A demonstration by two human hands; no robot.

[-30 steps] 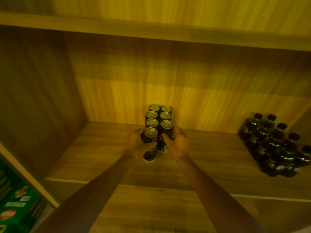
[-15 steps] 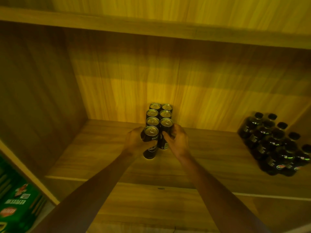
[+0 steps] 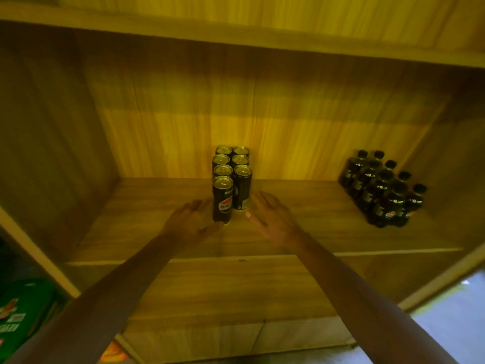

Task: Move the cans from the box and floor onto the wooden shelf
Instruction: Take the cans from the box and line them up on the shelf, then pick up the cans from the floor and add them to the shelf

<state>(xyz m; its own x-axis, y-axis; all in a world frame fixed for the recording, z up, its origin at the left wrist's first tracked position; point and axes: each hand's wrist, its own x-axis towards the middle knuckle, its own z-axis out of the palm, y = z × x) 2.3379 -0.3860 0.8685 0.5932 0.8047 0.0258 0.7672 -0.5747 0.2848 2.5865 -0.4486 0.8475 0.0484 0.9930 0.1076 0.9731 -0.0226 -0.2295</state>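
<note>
Several tall black cans stand in two rows on the wooden shelf (image 3: 162,232), reaching back to the rear wall. The front left can (image 3: 222,199) stands nearest me, with the front right can (image 3: 242,186) just behind and beside it. My left hand (image 3: 190,222) hovers open just left of the front can, fingers spread, holding nothing. My right hand (image 3: 270,218) is open to the right of the cans, apart from them. The box and floor are out of view.
A pack of dark bottles (image 3: 383,190) sits at the shelf's right end. Shelf side walls close in left and right, and an upper board (image 3: 236,35) runs overhead. Green cartons (image 3: 21,316) show at lower left. Bare shelf lies between cans and bottles.
Both hands have let go of the two front cans and drawn back toward me with fingers spread. The cans now stand free on the shelf.
</note>
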